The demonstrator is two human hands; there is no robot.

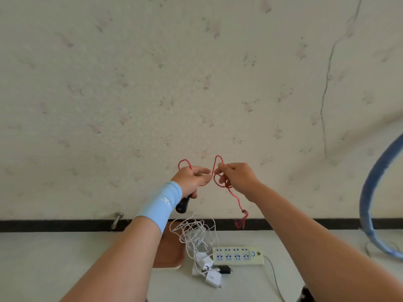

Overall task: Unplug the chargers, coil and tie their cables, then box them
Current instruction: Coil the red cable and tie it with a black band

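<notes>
A: Chargers, count please.

B: Black charger [182, 205], one, hanging below the left hand [192, 179]. White chargers [207, 261], two that I can tell apart, lying on the table [65, 258] by the left end of the power strip [237, 255]. Small black plug [225, 269], one, just beside them.

A: Cables?

B: Red cable [236, 199], one, held up before the wall [196, 83] between both hands. White cables [196, 234], one loose tangle on the table; how many strands, I cannot tell.

A: Grip, left?

B: Fingers curled round the black charger and the red cable together. One red loop stands above the hand.

A: Grip, right?

B: Right hand [237, 177] pinches the red cable between thumb and fingers, clamped on it. One loop rises above the pinch, coils bunch under the fingers, and one end hangs down to a connector.

A: Remaining stock?

B: Power strip, one, eight sockets in two rows of four, grey lead running off toward the near right. Brown tray [170, 247], one, partly behind the left forearm, with the white tangle at its right edge. Light blue wristband [161, 201], one, on the left wrist. Blue hoop [370, 203], one, at the right edge.
</notes>
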